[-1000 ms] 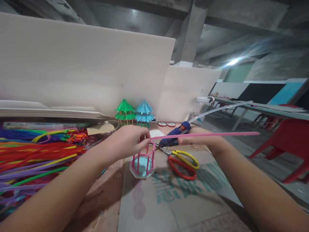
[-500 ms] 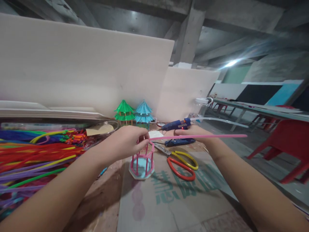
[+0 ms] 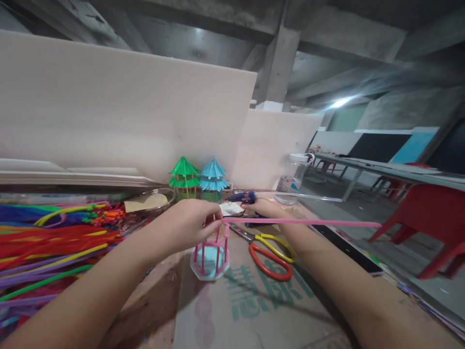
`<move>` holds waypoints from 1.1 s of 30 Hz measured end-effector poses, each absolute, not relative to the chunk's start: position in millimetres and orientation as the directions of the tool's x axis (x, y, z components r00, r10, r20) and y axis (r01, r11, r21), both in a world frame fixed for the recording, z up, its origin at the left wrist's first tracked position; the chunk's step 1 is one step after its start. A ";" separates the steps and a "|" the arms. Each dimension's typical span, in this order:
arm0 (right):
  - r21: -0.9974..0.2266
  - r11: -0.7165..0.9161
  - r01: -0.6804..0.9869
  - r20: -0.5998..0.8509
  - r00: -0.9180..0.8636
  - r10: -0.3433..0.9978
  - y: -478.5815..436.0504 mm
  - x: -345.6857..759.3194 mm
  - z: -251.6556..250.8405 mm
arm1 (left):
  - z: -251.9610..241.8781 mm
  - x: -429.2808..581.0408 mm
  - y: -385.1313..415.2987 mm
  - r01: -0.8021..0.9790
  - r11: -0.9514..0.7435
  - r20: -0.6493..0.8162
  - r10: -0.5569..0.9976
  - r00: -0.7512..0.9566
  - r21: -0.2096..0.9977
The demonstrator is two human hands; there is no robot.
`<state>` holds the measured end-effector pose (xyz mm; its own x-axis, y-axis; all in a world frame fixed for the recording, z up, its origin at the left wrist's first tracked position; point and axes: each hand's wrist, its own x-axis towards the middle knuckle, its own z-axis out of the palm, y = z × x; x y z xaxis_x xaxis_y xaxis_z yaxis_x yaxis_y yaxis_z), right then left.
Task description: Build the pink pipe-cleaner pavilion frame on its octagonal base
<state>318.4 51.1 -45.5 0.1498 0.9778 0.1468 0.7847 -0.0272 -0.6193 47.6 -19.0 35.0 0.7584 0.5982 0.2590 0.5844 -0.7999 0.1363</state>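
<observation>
Pink frame point(image 3: 218, 259): stands upright on printed cardboard point(image 3: 261, 322)
Left hand point(image 3: 194, 220): pinches pink stem point(image 3: 305, 222) at frame's top, fingers nearly together
Right hand point(image 3: 263, 208): touches blue glue gun point(image 3: 242, 198); cannot tell fingers' grip
Scissors point(image 3: 257, 238): lie right of frame

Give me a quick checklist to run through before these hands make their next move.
1. Left hand pinching the pink strip at the pink frame's top: ok.
2. Right hand holding the glue gun: ok.
3. Frame upright on its pale blue base: ok.
4. Scissors lying flat, in neither hand: ok.
5. Glue on the strip's pinched end: cannot tell, fingers hide it.
</observation>
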 end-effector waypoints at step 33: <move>-0.332 -0.069 0.941 0.223 0.149 0.963 -4.4 322.0 21.8 | 33.1 47.3 -18.5 0.552 -0.827 0.252 0.559 0.790 0.106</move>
